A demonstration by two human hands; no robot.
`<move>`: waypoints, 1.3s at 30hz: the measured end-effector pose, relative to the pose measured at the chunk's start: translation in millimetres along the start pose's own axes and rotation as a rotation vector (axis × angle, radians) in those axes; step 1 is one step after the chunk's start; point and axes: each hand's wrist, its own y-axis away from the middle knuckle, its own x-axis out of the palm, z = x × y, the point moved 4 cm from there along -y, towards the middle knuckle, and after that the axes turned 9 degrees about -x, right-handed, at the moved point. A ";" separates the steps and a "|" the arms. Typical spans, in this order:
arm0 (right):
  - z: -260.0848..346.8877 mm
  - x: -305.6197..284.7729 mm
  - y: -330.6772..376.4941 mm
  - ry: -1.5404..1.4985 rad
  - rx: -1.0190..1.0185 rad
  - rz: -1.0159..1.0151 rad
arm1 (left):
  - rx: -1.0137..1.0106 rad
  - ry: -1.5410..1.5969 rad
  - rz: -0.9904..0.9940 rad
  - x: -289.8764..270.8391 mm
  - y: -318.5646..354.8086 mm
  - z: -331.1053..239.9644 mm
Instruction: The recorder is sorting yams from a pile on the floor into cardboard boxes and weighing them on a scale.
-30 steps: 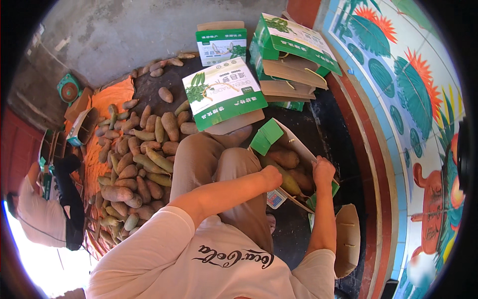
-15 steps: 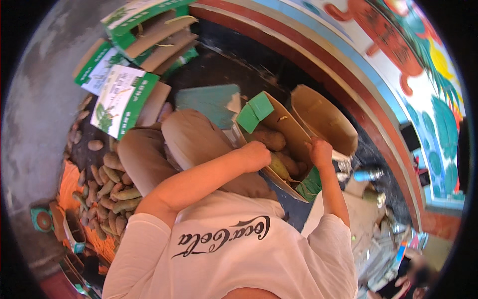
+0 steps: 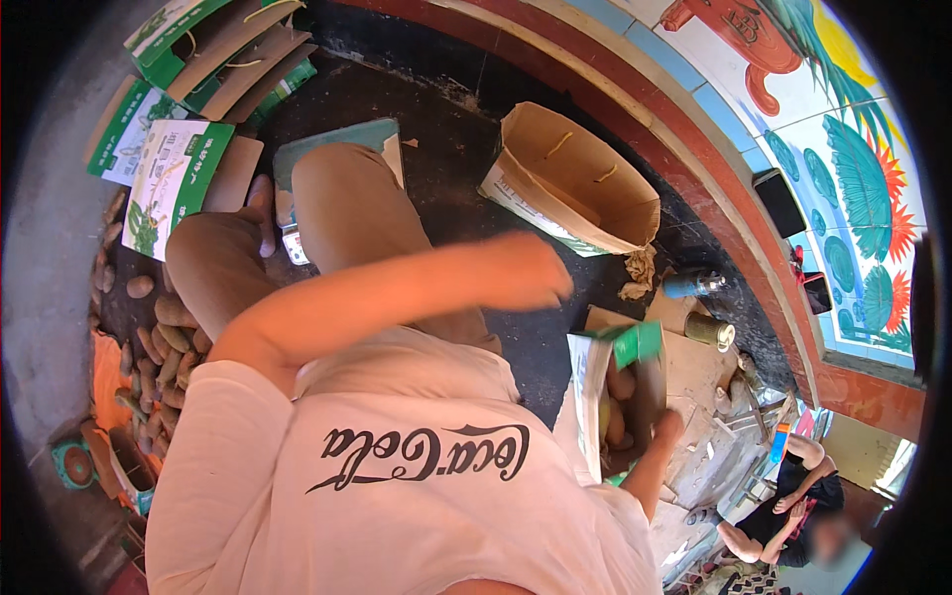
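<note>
A green-and-white cardboard box (image 3: 592, 397) holding several brown and greenish tubers (image 3: 617, 416) is at my right side. My right hand (image 3: 666, 436), somewhat blurred, is at the box's right edge and appears to grip it. My left hand (image 3: 535, 275) is raised over the dark floor, away from the box, and smeared by motion, so its fingers are unclear. Beyond it stands an open cardboard box (image 3: 585, 183) with thin cord handles; no tubers show inside.
A tuber pile (image 3: 164, 362) lies on orange cloth at left. Stacked flat green-and-white boxes (image 3: 183, 183) are at the far left. A teal board (image 3: 382, 134) lies past my knees. A can (image 3: 709, 330) and blue bottle (image 3: 692, 285) stand at right; another person (image 3: 793, 496) sits beyond.
The filled box has moved from in front of me to my right side, along with my right hand. My left hand has come off it. My view has shifted rightward.
</note>
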 end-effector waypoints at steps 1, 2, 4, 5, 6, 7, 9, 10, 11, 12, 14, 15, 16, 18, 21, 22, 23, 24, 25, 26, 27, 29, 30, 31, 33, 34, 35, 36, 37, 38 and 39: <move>-29.5 42.8 15.1 0.024 0.132 0.141 | -0.058 0.006 -0.064 -18.1 9.2 17.1; -11.2 38.1 -2.8 -0.142 0.175 0.086 | -0.231 -0.011 -0.150 -39.3 41.0 42.0; -32.1 35.9 -10.7 -0.294 0.148 0.028 | -0.434 0.020 -0.305 -88.6 85.5 57.4; -39.6 27.5 -23.4 -0.246 0.112 -0.024 | -0.480 -0.034 -0.380 -102.5 108.0 67.9; -34.8 13.7 -41.6 -0.202 0.070 -0.079 | -0.554 -0.071 -0.439 -113.5 129.9 78.1; -20.3 -9.0 -62.1 -0.306 0.110 -0.254 | -0.637 -0.114 -0.500 -123.3 151.6 86.0; 40.1 -81.4 -102.6 -0.466 0.096 -0.423 | -0.759 -0.057 -0.631 -145.7 186.8 79.7; 77.2 -124.1 -114.6 -0.518 0.001 -0.536 | -0.772 -0.065 -0.639 -149.5 202.8 80.0; 99.0 -152.0 -125.9 -0.485 -0.185 -0.710 | -0.792 -0.057 -0.768 -156.6 217.4 82.1; 157.5 -200.2 -127.4 -0.584 -0.318 -0.700 | -0.847 -0.082 -0.905 -164.1 243.4 80.6; 232.3 -253.2 -127.3 -0.647 -0.686 -0.851 | -0.883 -0.142 -1.016 -170.8 274.7 77.2; 273.3 -273.5 -121.8 -0.586 -0.736 -0.818 | -0.903 -0.176 -1.102 -173.6 292.8 73.1; 300.8 -282.0 -122.8 -0.524 -0.847 -0.795 | -0.916 -0.206 -1.189 -176.5 308.8 68.5; 340.2 -276.9 -131.8 -0.349 -0.864 -0.645 | -0.995 -0.242 -1.264 -175.2 332.0 58.6; 351.8 -226.7 -181.1 -0.245 -0.695 -0.347 | -1.044 -0.106 -1.391 -165.8 360.5 47.0; 359.5 -227.1 -182.0 -0.251 -0.690 -0.302 | -1.076 -0.126 -1.418 -159.8 376.0 42.0; 364.9 -228.9 -179.9 -0.266 -0.713 -0.339 | -1.142 -0.082 -1.452 -151.9 391.3 40.2; 371.7 -238.0 -172.2 -0.282 -0.735 -0.374 | -1.206 -0.034 -1.486 -144.2 405.3 36.6; 377.5 -246.8 -166.0 -0.268 -0.762 -0.380 | -1.287 -0.096 -1.480 -139.5 414.7 30.5; 382.3 -256.9 -160.2 -0.350 -0.807 -0.413 | -1.306 -0.098 -1.501 -132.4 426.6 30.5; 385.8 -270.2 -153.5 -0.432 -0.847 -0.445 | -1.292 -0.006 -1.579 -120.1 441.4 33.4; 398.5 -296.7 -135.5 -0.477 -0.935 -0.481 | -1.316 0.147 -1.708 -90.1 468.1 45.7; 404.5 -313.4 -122.7 -0.537 -1.004 -0.513 | -1.327 0.152 -1.724 -72.4 479.3 51.6; 416.4 -328.0 -110.7 -0.501 -1.022 -0.416 | -1.370 0.007 -1.659 -58.4 488.0 55.0; 437.6 -354.0 -83.5 -0.470 -1.111 -0.434 | -1.505 -0.089 -1.534 -29.7 498.6 64.2; 448.1 -362.0 -75.3 -0.453 -1.182 -0.452 | -1.553 0.006 -1.513 -13.3 501.6 70.4; 459.2 -366.3 -75.4 -0.444 -1.196 -0.452 | -1.563 -0.037 -1.485 2.2 505.7 76.3; 469.7 -371.5 -75.3 -0.454 -1.231 -0.530 | -1.576 -0.079 -1.455 17.8 510.0 81.1; 481.2 -379.1 -71.8 -0.463 -1.267 -0.608 | -1.591 -0.078 -1.467 28.4 511.5 82.0; 493.8 -386.8 -70.4 -0.455 -1.288 -0.605 | -1.679 -0.026 -1.380 40.8 511.9 86.1; 509.1 -396.8 -65.0 -0.446 -1.309 -0.565 | -1.771 0.030 -1.287 55.7 512.2 87.7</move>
